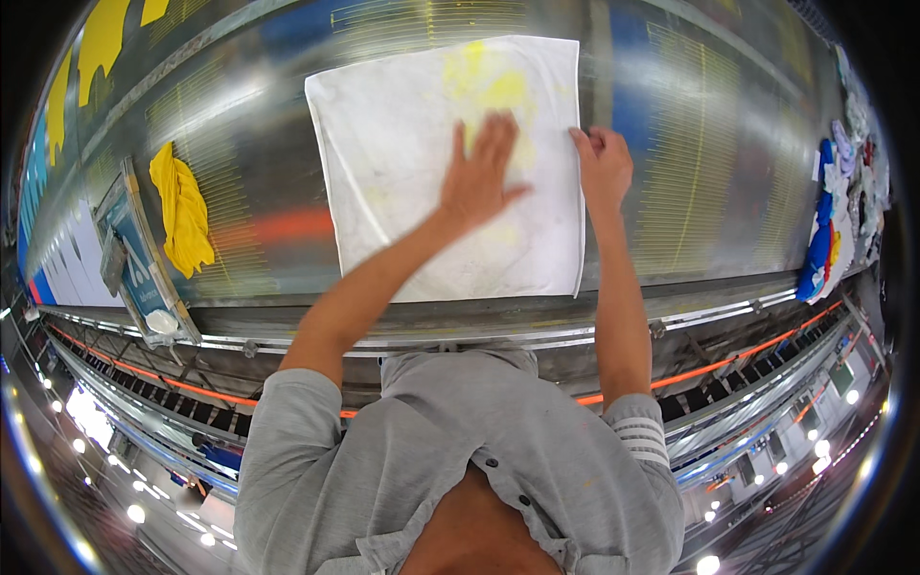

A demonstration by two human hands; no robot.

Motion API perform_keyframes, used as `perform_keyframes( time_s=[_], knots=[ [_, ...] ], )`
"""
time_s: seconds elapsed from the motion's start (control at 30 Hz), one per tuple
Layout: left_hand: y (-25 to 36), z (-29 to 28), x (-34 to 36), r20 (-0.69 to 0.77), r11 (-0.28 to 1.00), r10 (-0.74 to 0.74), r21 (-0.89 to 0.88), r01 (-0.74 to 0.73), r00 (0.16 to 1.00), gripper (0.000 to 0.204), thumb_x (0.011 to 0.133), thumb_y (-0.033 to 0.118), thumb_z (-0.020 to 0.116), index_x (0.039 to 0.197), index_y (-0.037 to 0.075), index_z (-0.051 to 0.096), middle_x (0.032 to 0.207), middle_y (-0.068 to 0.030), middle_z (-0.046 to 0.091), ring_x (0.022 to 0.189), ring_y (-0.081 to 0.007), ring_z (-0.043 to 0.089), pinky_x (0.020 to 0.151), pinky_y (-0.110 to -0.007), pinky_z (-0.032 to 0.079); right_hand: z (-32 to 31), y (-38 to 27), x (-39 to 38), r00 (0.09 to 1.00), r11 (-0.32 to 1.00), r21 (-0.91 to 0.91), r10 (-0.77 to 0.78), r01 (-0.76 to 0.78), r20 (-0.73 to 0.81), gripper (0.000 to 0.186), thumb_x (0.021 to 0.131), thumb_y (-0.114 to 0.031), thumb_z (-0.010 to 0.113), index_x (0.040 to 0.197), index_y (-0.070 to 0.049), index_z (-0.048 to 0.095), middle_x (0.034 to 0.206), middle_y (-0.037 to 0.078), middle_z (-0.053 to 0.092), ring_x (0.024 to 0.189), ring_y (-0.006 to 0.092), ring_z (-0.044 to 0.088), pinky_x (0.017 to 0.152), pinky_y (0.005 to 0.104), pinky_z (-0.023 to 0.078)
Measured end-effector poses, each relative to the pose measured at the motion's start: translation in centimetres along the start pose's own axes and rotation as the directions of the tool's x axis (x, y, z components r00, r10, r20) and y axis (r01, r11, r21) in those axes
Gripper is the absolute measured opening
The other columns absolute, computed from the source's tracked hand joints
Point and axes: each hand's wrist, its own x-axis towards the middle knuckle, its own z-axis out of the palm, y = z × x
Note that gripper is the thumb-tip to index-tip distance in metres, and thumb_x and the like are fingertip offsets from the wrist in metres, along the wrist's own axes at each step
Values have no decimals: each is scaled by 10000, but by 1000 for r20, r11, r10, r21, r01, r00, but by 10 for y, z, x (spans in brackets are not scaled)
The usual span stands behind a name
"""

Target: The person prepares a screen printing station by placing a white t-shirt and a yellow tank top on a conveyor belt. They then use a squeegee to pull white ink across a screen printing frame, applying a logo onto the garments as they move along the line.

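A white cloth (383,163) with yellow smudges near its far edge lies flat on the long shiny work table (287,172). Spread over its middle is my left hand (479,177), palm down with fingers apart and slightly blurred; whether it presses on the fabric I cannot tell. At the cloth's right edge, my right hand (606,171) has its fingers curled, with thumb and forefinger pinching the hem.
Left on the table are a crumpled yellow cloth (182,211) and a framed screen (144,259) with a small block-like tool on it. Yellow ruled lines mark the tabletop. Coloured fabrics (834,211) pile up at the far right. A metal rail (537,340) runs along the near edge.
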Motion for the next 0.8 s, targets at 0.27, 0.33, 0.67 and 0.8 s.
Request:
perform_keyframes(
  time_s=[0.27,0.33,0.67,0.8],
  knots=[
    [-15,-4,76,-97,999,42,7,-42,994,960,832,720,442,1480,27,296,1577,-98,216,1467,-279,136,1132,-630,85,11,2,41,970,957,163,239,-241,35,245,834,-269,676,816,-25,667,760,121,675,694,301,644,664,399,491],
    [9,-1,77,-43,998,70,0,-70,997,956,829,716,453,1492,49,282,1581,-80,212,1471,-274,111,1141,-622,70,17,8,42,983,978,99,184,-183,6,265,843,-282,661,844,-18,677,745,117,678,684,259,650,675,380,498],
    [144,65,-125,-12,690,579,-525,-498,815,583,932,466,509,1363,73,480,1498,-86,371,1441,-260,239,1178,-512,159,13,-22,19,982,974,-152,-181,170,-57,339,878,-255,634,1120,-18,640,1128,153,658,1029,328,624,863,392,489],
    [57,19,-186,-50,745,81,-661,-93,996,296,902,205,596,1137,26,576,1157,-180,571,1136,-347,518,1033,-493,367,53,-40,-53,697,719,-97,-616,688,367,590,897,-316,616,1391,-43,441,1477,143,392,1382,349,329,1129,558,229]
  ],
)
